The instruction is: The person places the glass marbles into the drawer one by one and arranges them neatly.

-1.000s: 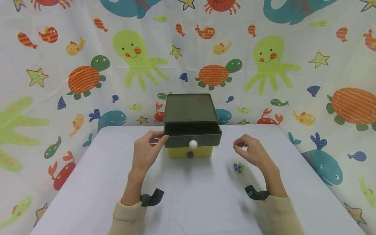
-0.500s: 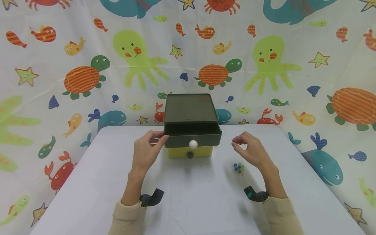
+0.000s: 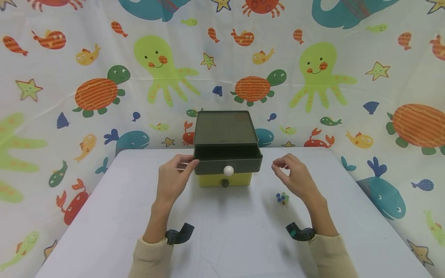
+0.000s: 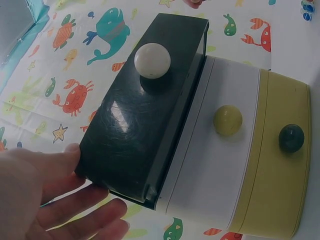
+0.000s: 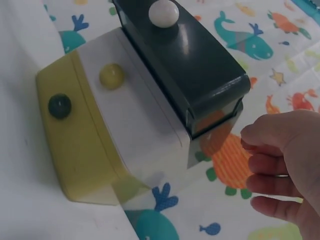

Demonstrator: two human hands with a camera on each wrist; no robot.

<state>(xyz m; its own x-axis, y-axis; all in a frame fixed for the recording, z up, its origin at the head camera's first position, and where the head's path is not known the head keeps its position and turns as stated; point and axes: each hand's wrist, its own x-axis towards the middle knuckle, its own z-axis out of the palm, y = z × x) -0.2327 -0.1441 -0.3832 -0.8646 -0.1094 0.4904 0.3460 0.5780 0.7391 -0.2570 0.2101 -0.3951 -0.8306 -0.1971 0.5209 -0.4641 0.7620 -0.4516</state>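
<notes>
A small drawer cabinet (image 3: 224, 127) stands at the table's back, its dark green top drawer (image 4: 125, 110) pulled out. My left hand (image 3: 172, 175) holds that drawer's left front corner, thumb at the front edge and other fingers beside it. To the right of the cabinet, my right hand (image 3: 297, 175) is raised, apart from the drawer. Its thumb and index fingertips meet, the other fingers curled; whether something small is between them is hidden. Several small glass marbles (image 3: 282, 198), blue, green and brown, lie on the table below and left of the right hand.
The top drawer has a white knob (image 5: 164, 13). Below are a white drawer (image 4: 215, 145) with a yellow knob (image 4: 228, 120) and a yellow drawer (image 5: 85, 150) with a dark green knob (image 5: 60, 106). A sea-animal-patterned cloth (image 3: 222, 58) hangs behind the white table (image 3: 229, 239).
My right hand has moved a little left and away from me, towards the drawer, with its fingertips still together. My left hand, the drawer and the marbles on the table stay put.
</notes>
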